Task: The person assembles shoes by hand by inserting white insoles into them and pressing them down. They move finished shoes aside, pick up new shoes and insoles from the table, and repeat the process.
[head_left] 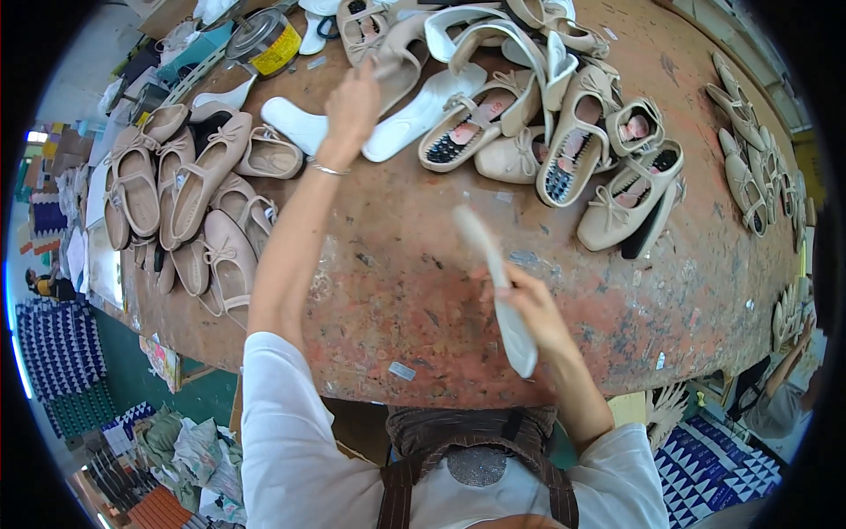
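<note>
My right hand is closed around the middle of a white insole, held tilted above the front part of the worktable. The insole's upper end is smeared by motion. My left hand is stretched far forward over the table, beside a beige shoe and above a white insole; its fingers are blurred, so any hold on the shoe is unclear. Another white insole lies just right of that hand. Several beige bow shoes are heaped to the right, some with dark studded inner soles showing.
On the left stands a pile of finished-looking beige shoes. A metal can with a yellow label sits at the far left. More shoes line the right edge of the stained worktable. Another person's arm shows at far right.
</note>
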{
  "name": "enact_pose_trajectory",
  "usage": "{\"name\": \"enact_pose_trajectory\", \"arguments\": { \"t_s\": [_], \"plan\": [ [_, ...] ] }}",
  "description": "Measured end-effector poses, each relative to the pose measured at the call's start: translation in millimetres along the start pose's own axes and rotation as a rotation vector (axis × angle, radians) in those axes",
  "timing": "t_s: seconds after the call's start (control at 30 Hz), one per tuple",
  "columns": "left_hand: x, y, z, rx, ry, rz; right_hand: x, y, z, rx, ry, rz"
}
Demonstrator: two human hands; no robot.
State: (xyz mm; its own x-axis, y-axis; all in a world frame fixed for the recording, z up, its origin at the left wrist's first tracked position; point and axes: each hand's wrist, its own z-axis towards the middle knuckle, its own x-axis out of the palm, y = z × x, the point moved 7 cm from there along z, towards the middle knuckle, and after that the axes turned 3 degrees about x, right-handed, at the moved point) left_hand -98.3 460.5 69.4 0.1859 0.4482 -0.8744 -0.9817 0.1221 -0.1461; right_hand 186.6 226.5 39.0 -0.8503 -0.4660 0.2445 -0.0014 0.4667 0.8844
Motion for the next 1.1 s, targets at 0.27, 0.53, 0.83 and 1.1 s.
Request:
{"name": "enact_pose_trajectory", "arguments": {
  "t_s": [0.27,0.53,0.83,1.1],
  "plan": [
    [-148.5,-59.1,-143.2,-0.322,0.221,-0.847,-72.5,-5.8,-91.5,-0.195,-0.290,0.550],
    [-137.8,-92.5,-330.7,-0.301,0.235,-0.321,12.8,25.7,-125.9,-0.496,-0.269,-1.306],
    [-144.7,-103.4,-382.0,-0.707,0.068,-0.543,73.5,-15.4,-73.7,-0.717,-0.067,-1.079],
    [-136.1,-93.2,-389.0,-0.736,0.070,-0.703,70.4,-16.1,-68.3,-0.514,-0.090,-0.864]
  ]
}}
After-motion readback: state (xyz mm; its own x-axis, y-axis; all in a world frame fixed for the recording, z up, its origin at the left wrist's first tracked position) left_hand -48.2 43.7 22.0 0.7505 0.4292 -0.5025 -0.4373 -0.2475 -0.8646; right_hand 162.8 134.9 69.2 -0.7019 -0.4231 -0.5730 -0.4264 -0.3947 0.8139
